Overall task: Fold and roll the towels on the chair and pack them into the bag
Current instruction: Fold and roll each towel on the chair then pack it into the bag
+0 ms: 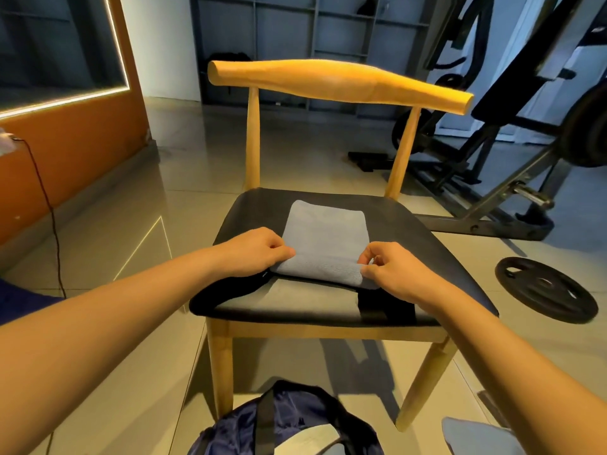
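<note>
A light blue towel (323, 238) lies folded into a narrow strip on the black seat of a wooden chair (423, 238). Its near end is curled over into the start of a roll. My left hand (258, 251) pinches the left end of that roll and my right hand (394, 269) pinches the right end. A dark blue bag (289, 421) with black straps stands open on the floor below the chair's front edge. A pale cloth shows inside the bag, and I cannot tell what it is.
A black weight plate (545, 292) lies on the tiled floor to the right of the chair. Gym equipment (492, 159) stands behind at the right. An orange wall panel (65, 152) with a dangling black cable is at the left. Another pale blue cloth (476, 435) shows at the bottom right.
</note>
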